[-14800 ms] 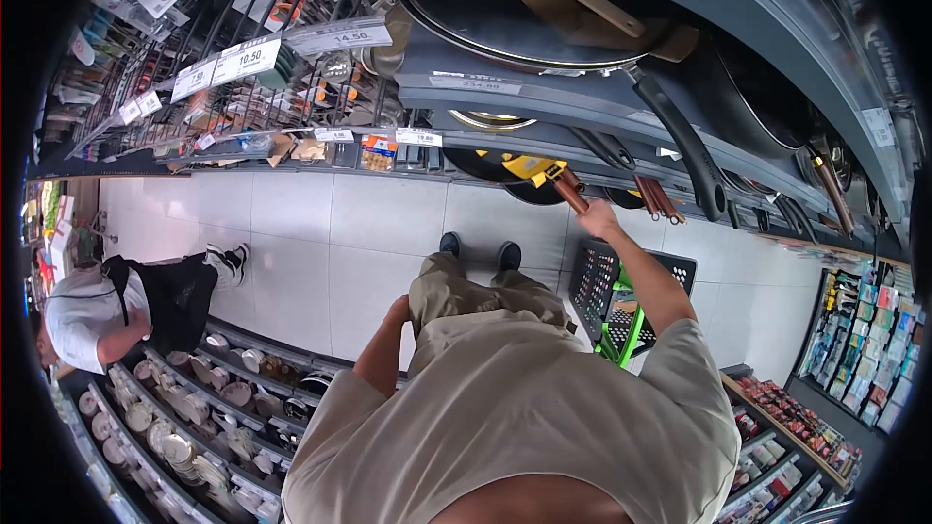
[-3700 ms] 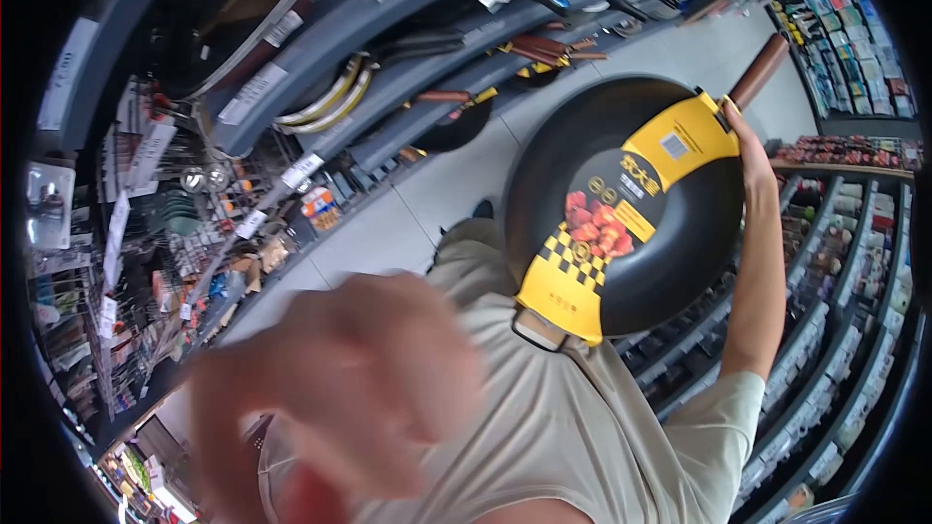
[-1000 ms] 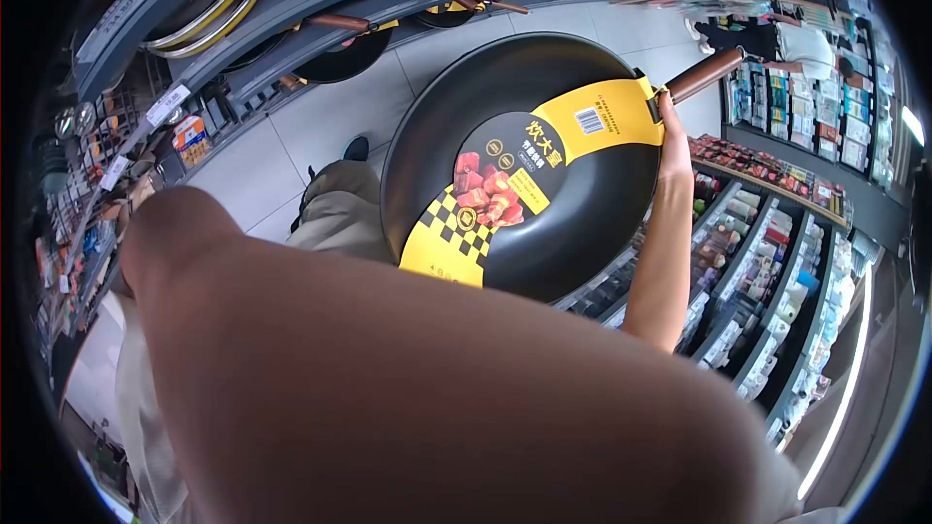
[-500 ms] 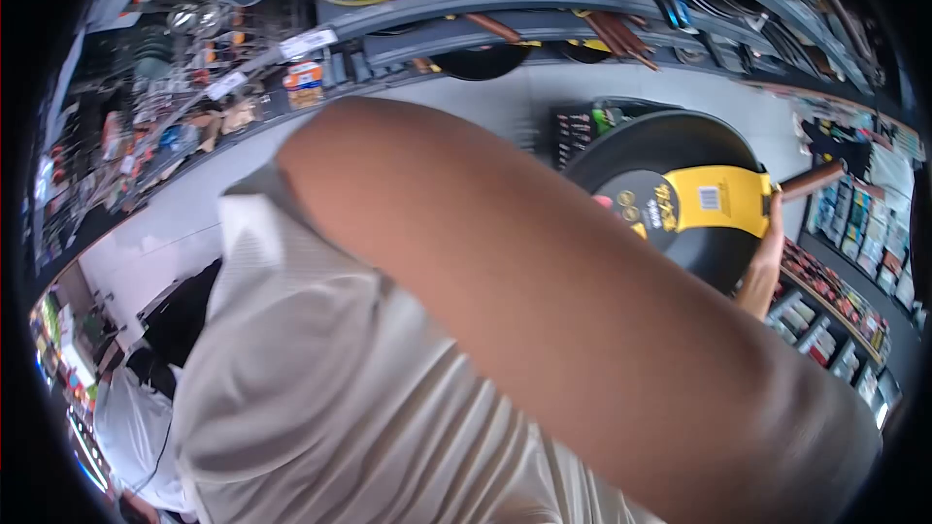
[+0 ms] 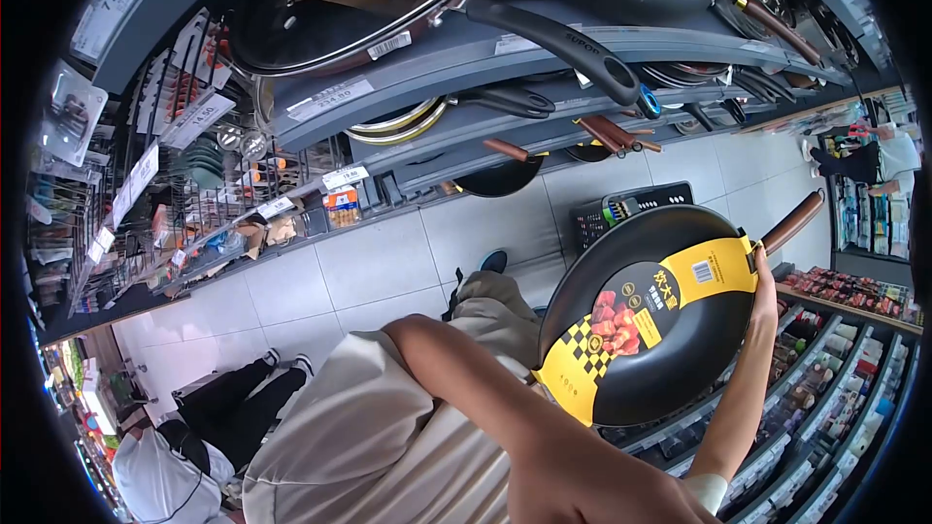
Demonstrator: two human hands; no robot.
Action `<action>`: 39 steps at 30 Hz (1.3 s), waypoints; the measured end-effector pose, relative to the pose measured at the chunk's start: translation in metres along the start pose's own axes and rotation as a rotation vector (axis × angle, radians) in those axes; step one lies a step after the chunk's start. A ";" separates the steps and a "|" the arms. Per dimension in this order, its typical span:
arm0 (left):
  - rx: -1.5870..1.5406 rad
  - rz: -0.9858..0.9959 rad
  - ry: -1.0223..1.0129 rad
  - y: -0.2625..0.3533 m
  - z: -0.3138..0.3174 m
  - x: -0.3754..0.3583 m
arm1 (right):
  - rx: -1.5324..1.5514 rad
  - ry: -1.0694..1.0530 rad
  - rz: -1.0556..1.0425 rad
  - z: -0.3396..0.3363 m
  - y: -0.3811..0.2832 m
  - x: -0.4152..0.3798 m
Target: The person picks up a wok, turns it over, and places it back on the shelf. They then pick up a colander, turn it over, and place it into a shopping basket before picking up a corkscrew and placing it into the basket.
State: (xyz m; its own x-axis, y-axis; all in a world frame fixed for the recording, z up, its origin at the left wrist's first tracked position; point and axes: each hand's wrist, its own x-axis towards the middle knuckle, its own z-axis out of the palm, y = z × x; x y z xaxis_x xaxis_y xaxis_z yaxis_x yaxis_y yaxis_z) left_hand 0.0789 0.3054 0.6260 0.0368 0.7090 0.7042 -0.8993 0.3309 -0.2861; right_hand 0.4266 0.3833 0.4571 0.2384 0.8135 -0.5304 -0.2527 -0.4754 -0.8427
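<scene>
My right hand (image 5: 764, 293) grips a large black wok (image 5: 660, 378) at its rim beside the brown handle (image 5: 794, 220). Its fingers are partly hidden behind the pan. A yellow and black cardboard label (image 5: 694, 277), printed with food and a barcode, wraps across the wok. The pan is tilted, its inside facing me. My left arm bends across my front, and my left hand (image 5: 602, 490) is close to the camera at the bottom edge, its fingers out of sight. No contact between that hand and the wok shows.
Shelves (image 5: 437, 49) of pans run along the top, with handles jutting out. A black basket (image 5: 631, 213) stands on the tiled floor behind the wok. Racks of packaged goods (image 5: 825, 378) stand at right. One person (image 5: 165, 475) is at lower left, another (image 5: 888, 155) at upper right.
My left arm has swung down toward the bottom edge, uncovering the wok's label. The view has shifted, showing more shelf and floor. My right hand still holds the wok.
</scene>
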 end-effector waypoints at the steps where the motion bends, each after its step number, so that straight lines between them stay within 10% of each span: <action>1: -0.026 0.001 -0.001 0.000 0.001 0.000 | 0.016 0.014 0.053 0.002 -0.003 -0.003; 18: 0.351 0.101 -0.049 -0.020 -0.007 0.008 | -0.012 0.022 0.049 -0.005 -0.004 -0.001; 24: 0.419 -0.153 -0.267 0.005 -0.013 0.026 | -0.002 -0.028 0.050 0.000 0.000 -0.006; 39: -0.066 0.071 -0.065 -0.031 -0.002 -0.001 | 0.010 -0.022 -0.006 -0.005 0.006 -0.008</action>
State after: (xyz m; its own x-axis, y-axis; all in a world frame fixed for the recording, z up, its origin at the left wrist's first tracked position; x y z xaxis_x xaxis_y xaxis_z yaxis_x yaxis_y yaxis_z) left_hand 0.1071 0.2955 0.6330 -0.0565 0.6909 0.7207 -0.8678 0.3229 -0.3776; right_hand 0.4285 0.3727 0.4559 0.2190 0.8235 -0.5234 -0.2611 -0.4674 -0.8446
